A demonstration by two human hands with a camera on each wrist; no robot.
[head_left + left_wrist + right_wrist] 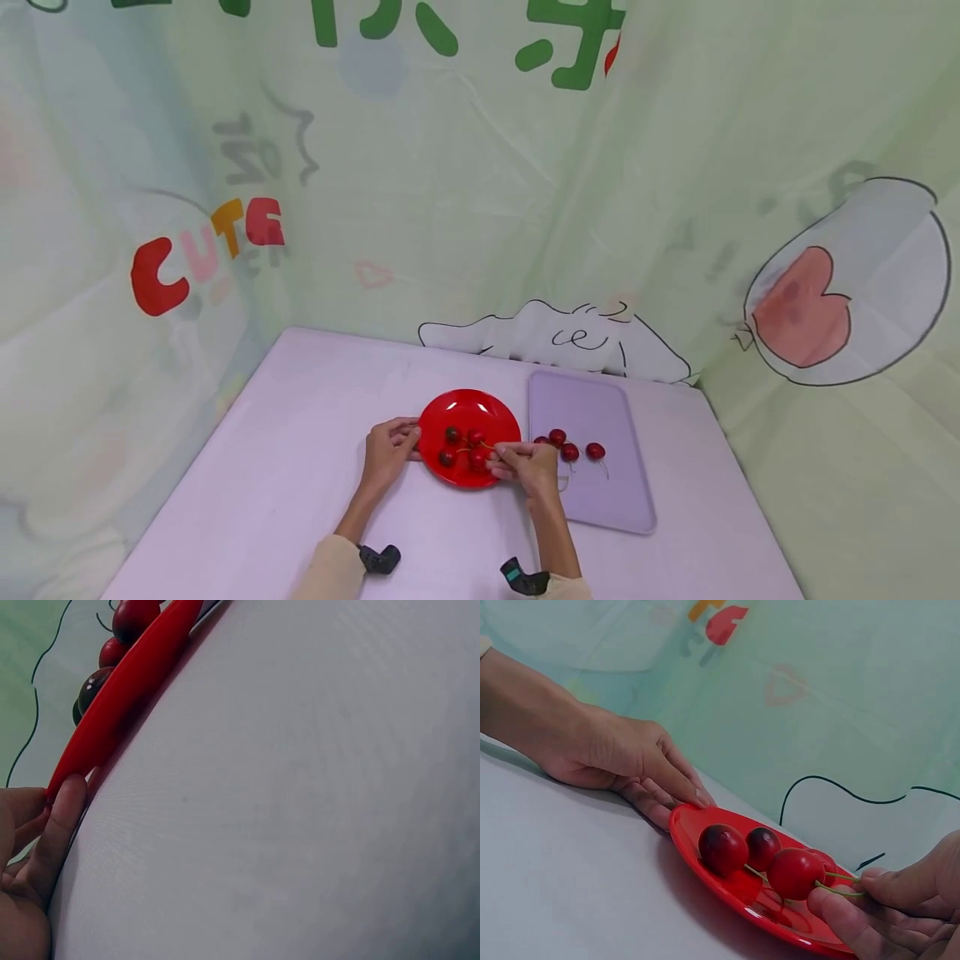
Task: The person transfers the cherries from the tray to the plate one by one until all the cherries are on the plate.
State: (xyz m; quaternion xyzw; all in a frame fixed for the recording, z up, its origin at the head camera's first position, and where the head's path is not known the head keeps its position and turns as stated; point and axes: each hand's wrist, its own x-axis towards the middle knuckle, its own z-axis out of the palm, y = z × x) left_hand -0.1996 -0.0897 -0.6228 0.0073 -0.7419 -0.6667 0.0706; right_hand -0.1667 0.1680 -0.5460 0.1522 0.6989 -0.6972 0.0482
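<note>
A red plate (468, 406) lies on the table, with several cherries on it, two of them dark (722, 849). My left hand (386, 454) grips the plate's left rim between thumb and fingers. In the left wrist view, that side of the plate (112, 724) looks raised a little off the tabletop. At the plate's right side my right hand (531, 468) pinches the thin green stems of a pair of red cherries between thumb and forefinger. The nearer red cherry (796, 874) hangs low over the plate or touches it; I cannot tell which.
To the right of the plate is a lilac tray (581, 400), bearing several more red cherries (570, 452) with stems. A printed green curtain (480, 208) hangs behind the pale table (247, 517) and along both its sides.
</note>
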